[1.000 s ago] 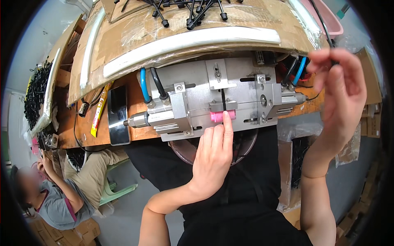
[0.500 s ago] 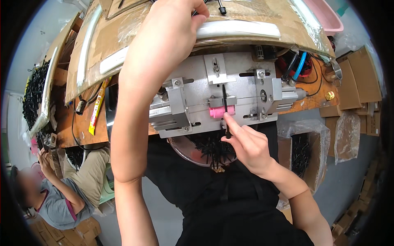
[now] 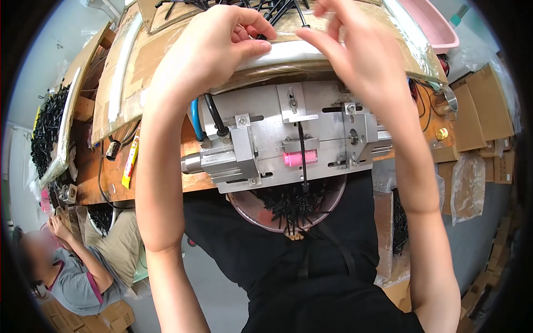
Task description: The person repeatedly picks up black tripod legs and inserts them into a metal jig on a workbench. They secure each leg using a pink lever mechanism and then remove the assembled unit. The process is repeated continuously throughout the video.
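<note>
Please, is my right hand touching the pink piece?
Apart. The head view shows your right hand up over the cardboard, with the metal plate visible between it and the pink piece.

Black rods — thin, knob-ended, crisscrossed

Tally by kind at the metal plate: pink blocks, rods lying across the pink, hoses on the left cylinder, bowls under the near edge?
Pink block: 1
Black rod: 1
Hoses, left cylinder: 2
Bowl: 1
Total: 5
</note>
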The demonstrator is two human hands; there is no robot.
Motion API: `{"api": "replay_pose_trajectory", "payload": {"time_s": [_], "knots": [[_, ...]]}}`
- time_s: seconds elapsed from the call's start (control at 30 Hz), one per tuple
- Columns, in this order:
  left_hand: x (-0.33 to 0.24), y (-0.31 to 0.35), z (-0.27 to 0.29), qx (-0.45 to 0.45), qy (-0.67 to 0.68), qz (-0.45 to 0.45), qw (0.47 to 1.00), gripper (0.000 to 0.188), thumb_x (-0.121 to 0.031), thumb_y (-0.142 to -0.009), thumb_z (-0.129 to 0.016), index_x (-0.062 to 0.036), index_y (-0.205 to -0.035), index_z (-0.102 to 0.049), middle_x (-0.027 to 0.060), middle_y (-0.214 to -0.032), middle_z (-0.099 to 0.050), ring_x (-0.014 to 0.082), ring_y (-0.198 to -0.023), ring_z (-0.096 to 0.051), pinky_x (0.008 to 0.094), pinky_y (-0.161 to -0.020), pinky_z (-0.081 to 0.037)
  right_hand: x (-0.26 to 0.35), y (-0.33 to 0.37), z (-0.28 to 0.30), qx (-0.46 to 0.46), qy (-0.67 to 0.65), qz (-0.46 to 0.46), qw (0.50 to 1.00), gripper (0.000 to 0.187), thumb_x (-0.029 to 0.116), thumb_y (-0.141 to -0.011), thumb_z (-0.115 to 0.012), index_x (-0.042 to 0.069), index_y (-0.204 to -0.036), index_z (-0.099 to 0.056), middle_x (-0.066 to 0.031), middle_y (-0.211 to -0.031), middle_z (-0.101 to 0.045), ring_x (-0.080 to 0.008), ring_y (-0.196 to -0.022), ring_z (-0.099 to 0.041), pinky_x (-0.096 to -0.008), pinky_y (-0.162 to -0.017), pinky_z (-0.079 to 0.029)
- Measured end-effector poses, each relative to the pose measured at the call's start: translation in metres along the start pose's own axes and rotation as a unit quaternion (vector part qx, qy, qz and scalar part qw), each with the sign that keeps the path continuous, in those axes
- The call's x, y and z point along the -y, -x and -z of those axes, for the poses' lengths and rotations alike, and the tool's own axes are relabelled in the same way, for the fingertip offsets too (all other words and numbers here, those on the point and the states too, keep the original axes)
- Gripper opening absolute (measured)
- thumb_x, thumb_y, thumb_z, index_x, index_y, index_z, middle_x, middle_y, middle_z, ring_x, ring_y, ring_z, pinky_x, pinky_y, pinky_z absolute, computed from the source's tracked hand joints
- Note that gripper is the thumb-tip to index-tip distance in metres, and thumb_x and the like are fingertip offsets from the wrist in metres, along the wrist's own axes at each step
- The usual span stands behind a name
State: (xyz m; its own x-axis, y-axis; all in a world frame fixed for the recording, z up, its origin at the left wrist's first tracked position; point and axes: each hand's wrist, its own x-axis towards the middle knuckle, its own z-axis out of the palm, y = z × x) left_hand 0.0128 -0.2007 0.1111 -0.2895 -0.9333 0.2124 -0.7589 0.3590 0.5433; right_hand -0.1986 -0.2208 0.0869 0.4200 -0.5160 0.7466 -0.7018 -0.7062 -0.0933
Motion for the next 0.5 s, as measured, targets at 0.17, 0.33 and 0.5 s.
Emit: {"api": "replay_pose_trajectory", "payload": {"time_s": [0.17,0.33,0.5], "knots": [[0.015,0.008,-0.006,-0.036,0.028,-0.018,0.999,0.016,-0.006,-0.088,-0.067,-0.0023,-0.104,-0.069,-0.0015,-0.085,-0.063,0.0052,-0.076,-0.052,0.0221,-0.071,-0.044,-0.013,-0.049,0.002,0.234,0.002,-0.089,0.968,0.027,0.030,-0.088,-0.062,0.012,-0.108,-0.061,-0.0145,-0.090,-0.067,-0.0268,-0.085,-0.065,-0.0370,-0.075,-0.050],[0.013,0.018,-0.011,-0.111,0.006,-0.066,0.992,0.016,-0.003,-0.087,-0.066,-0.0026,-0.103,-0.069,-0.0014,-0.086,-0.064,0.0069,-0.075,-0.052,0.0222,-0.071,-0.044,-0.041,-0.047,0.030,0.164,-0.339,-0.200,0.905,0.027,0.025,-0.093,-0.064,0.002,-0.107,-0.065,-0.0030,-0.079,-0.064,-0.0080,-0.069,-0.058,-0.0218,-0.062,-0.047],[-0.028,0.058,-0.042,-0.236,-0.047,-0.103,0.965,0.039,0.005,-0.080,-0.068,-0.0057,-0.118,-0.067,0.0047,-0.088,-0.061,0.0134,-0.077,-0.054,0.0259,-0.074,-0.045,-0.042,-0.007,0.055,0.001,-0.395,-0.201,0.896,0.022,0.018,-0.096,-0.064,-0.002,-0.107,-0.063,-0.0031,-0.080,-0.064,-0.0063,-0.068,-0.059,-0.0174,-0.059,-0.047]]}}
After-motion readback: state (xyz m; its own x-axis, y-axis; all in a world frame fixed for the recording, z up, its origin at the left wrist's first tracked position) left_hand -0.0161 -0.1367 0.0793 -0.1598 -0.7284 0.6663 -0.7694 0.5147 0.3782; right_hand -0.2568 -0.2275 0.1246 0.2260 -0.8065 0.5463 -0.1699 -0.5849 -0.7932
